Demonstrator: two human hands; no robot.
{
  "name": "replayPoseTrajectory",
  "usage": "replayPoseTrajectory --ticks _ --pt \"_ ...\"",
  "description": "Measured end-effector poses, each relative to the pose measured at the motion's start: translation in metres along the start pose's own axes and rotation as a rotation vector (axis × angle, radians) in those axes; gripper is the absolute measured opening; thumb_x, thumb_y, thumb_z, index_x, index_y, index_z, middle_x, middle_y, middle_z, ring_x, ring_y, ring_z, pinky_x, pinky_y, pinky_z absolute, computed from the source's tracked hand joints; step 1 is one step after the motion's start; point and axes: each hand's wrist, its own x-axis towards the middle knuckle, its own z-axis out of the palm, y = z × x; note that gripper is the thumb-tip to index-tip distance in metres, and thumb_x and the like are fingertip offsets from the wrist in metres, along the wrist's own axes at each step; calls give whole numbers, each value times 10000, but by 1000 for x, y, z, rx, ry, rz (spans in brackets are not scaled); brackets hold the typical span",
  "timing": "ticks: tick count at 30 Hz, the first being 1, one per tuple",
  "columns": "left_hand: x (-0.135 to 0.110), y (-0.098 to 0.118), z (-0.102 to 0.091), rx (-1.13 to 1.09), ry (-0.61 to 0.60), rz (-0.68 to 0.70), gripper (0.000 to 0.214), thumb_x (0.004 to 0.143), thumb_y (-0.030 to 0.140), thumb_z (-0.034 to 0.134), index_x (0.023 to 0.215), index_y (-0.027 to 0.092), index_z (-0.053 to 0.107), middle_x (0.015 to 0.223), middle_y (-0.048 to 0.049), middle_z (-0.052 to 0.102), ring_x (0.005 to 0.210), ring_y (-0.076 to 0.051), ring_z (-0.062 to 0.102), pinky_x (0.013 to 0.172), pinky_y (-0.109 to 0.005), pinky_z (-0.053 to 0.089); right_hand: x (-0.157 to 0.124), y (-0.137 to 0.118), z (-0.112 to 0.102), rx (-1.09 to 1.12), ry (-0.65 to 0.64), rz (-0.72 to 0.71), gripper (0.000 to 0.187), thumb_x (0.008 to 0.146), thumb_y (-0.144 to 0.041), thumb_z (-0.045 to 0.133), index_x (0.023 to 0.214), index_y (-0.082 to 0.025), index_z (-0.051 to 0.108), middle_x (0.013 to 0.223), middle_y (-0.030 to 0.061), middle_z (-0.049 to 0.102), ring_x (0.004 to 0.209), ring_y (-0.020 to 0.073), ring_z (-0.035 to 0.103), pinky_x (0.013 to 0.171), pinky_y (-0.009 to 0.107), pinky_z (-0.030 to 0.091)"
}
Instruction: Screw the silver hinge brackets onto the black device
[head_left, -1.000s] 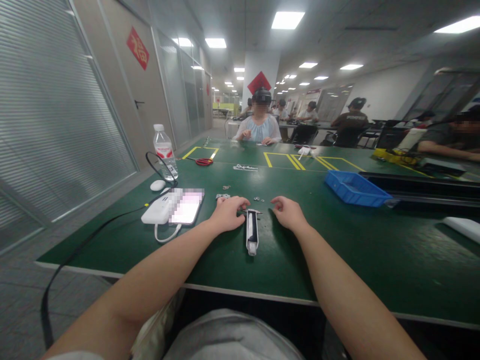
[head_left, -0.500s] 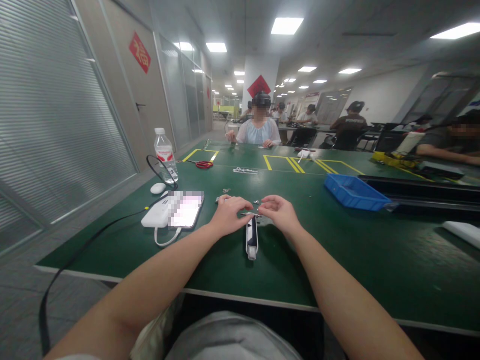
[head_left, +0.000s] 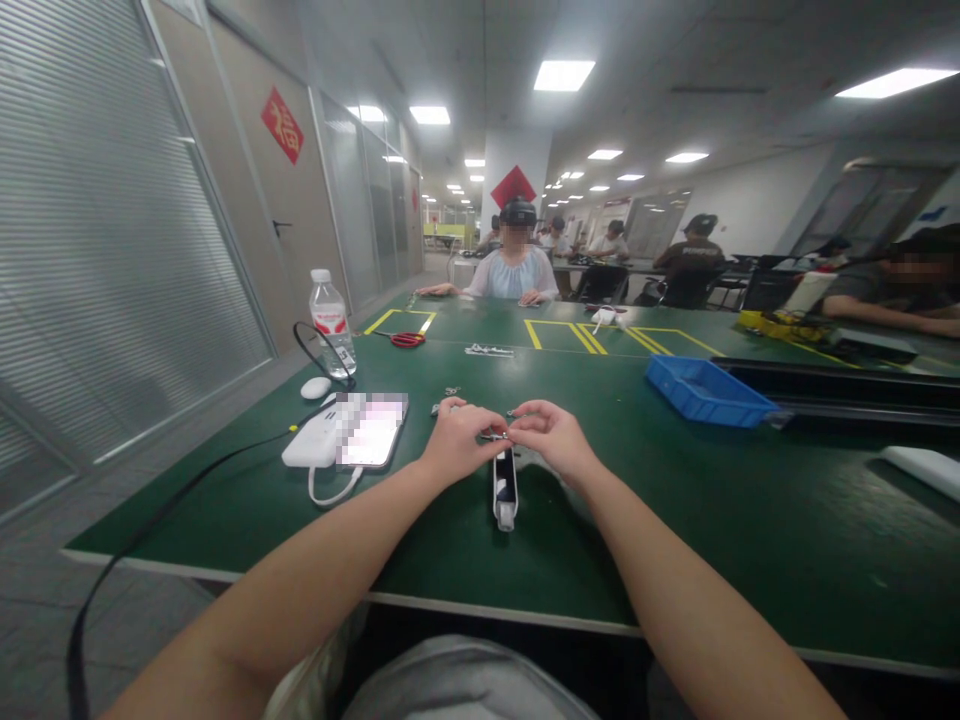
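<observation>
My left hand [head_left: 466, 442] is closed in a pinch around a small, thin, metal-looking part [head_left: 493, 436]. Right beside it, my right hand [head_left: 553, 436] pinches at that part's right end, with thumb and forefinger together; whatever is between those fingertips is too small to make out. Below the fingertips a narrow black-and-white case-like object [head_left: 506, 490] lies lengthwise on the table, its clear or white end towards me. Small shiny pieces [head_left: 451, 391] lie just beyond my left hand, and another bit shows behind my right fingers.
On the left of the green table [head_left: 420, 540] are a phone [head_left: 379, 432], a white power bank [head_left: 309, 445] with cables, a white mouse-like object [head_left: 316, 388] and a water bottle [head_left: 330, 318]. Red-handled scissors [head_left: 407, 340] lie farther back. A blue tray [head_left: 709, 405] stands right. A person sits opposite.
My hands have come together; the right fingertips moved left to meet the part at my left fingers. The view tilted slightly up. The person opposite has lowered a hand to the table.
</observation>
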Motion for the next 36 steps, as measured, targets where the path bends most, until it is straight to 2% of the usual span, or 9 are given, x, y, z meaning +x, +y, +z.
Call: replayPoseTrajectory --ticks 8,15,17,20,23,27,36 --pt "1 1 1 12 -22 -12 125 788 333 598 820 221 644 797 35 702 780 -130 616 926 -367 247 1 2 -1 5 -3 39 400 495 -217 786 824 -160 567 643 -22 667 589 128 638 610 263 504" --pt "2 1 -2 24 -12 -59 111 786 273 576 837 228 664 813 34 713 766 -131 623 959 -396 233 1 1 -1 29 -30 25 375 521 -209 762 843 -165 575 751 17 696 682 144 659 664 275 516" --pt "3 -3 -3 22 -7 -87 119 784 262 573 851 225 665 795 34 709 759 -131 625 960 -399 245 2 2 -2 -15 -19 9 344 537 -215 745 833 -162 577 749 18 686 659 137 647 630 265 509" --pt "5 -14 -3 2 -23 -147 128 772 246 579 860 220 667 763 40 700 750 -131 632 949 -385 286 6 6 -7 -151 12 -22 276 561 -214 711 799 -153 584 637 -17 629 544 104 583 542 238 469" --pt "5 -29 -3 -40 -90 -159 119 755 229 586 830 208 677 747 36 698 740 -130 640 899 -330 363 9 13 -12 -315 39 -45 218 594 -215 665 789 -150 593 551 -48 560 467 82 500 475 219 406" --pt "5 -43 -2 -140 -203 -159 146 764 261 588 845 194 689 779 13 703 732 -128 640 756 -243 446 10 19 -17 -472 70 -64 187 633 -218 616 807 -151 607 584 -30 576 507 91 507 499 220 405" --pt "7 -36 -8 -68 -271 -133 138 757 259 615 853 215 705 796 14 695 747 -139 622 756 -248 431 9 15 -19 -588 70 -68 172 661 -221 586 817 -156 614 604 -13 596 529 107 526 521 227 416"
